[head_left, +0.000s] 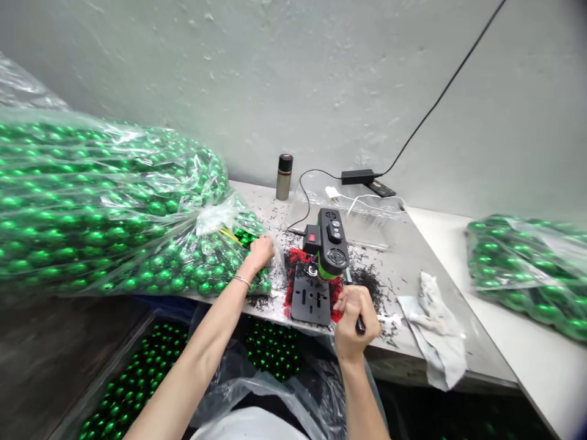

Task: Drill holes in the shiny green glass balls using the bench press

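"Where's the left hand [261, 250]?"
"At the mouth of the big bag of green balls [160, 201], left of the black machine [334, 244]. I can't tell whether its fingers are spread or pinching."
"And the right hand [358, 315]?"
"Curled round the dark handle [360, 326], just right of the machine's near side."
"What's about?"
"A bottle [284, 178] on the far side, a white cloth [435, 330] on the right."

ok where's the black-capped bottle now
In the head view, the bottle stands near the wall, between the bag of green balls to its left and the black adapter.
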### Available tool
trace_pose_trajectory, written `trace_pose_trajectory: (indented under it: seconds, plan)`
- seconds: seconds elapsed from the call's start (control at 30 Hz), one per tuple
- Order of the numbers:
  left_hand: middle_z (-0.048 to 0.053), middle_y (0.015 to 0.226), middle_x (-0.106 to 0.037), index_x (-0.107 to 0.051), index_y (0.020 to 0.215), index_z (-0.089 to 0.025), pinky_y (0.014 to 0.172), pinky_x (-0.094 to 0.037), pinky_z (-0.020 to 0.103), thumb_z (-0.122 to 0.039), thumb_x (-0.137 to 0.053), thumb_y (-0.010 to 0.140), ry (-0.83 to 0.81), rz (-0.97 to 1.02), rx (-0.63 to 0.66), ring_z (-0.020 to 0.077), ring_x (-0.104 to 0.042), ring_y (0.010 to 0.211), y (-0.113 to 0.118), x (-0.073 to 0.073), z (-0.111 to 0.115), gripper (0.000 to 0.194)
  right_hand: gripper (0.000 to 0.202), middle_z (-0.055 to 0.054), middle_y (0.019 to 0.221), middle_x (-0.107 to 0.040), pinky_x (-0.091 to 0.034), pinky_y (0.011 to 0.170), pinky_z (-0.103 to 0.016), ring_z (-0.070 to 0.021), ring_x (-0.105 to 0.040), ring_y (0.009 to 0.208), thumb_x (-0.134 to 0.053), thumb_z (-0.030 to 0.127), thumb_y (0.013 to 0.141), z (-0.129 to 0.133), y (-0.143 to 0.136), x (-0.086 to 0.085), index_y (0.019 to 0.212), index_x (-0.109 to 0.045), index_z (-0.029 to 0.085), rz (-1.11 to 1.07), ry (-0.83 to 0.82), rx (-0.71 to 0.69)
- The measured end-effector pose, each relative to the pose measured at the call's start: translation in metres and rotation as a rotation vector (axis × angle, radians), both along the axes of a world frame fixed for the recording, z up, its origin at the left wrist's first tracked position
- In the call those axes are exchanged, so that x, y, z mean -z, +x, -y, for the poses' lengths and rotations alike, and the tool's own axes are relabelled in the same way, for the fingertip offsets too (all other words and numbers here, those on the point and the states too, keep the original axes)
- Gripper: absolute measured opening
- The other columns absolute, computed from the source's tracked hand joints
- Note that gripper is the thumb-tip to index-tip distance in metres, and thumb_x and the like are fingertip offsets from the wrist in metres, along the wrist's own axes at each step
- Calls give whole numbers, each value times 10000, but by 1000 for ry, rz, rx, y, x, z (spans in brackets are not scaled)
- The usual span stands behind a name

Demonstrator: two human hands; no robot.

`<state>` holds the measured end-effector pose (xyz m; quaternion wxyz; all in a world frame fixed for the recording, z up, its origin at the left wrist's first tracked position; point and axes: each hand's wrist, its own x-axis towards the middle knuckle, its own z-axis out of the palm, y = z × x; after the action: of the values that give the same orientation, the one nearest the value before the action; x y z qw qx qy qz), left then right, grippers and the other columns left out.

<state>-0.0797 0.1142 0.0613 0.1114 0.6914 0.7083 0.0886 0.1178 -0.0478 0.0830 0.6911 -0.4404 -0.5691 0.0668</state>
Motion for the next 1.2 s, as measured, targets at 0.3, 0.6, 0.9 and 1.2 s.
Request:
trace_pose_trajectory:
  seconds: [0.3,0.6,0.9,1.2]
  plan:
    - [94,1023,-753,-583,1395,-145,800,-579,349,-410,-626,910,33,866,20,210,-710,813,-6,6,74,554,335,10,673,-518,-414,590,-278,-120,-524,631,-454,187,986,0,0,-6,653,-487,208,28,7,10]
    - [100,1025,-763,-683,1237,-145,767,-593,324,-444,-700,850,-196,1239,70,206,-727,860,38,53,110,489,373,24,621,-473,-407,593,-287,-120,-514,611,-440,222,999,-7,4,-26,626,-428,226,89,1,29]
    - [97,1037,-761,-699,1183,-182,807,-571,358,-345,-656,878,100,615,268,221,-706,800,57,51,110,349,339,22,638,-495,-416,587,-275,-115,-527,618,-460,180,982,-6,4,-20,644,-461,218,117,54,41]
    - [114,1091,-737,-670,1166,-177,899,-561,376,-292,-627,916,213,487,385,266,-711,1001,62,52,111,279,324,17,642,-512,-426,578,-286,-123,-530,610,-455,179,978,-5,4,-16,658,-473,221,130,49,49]
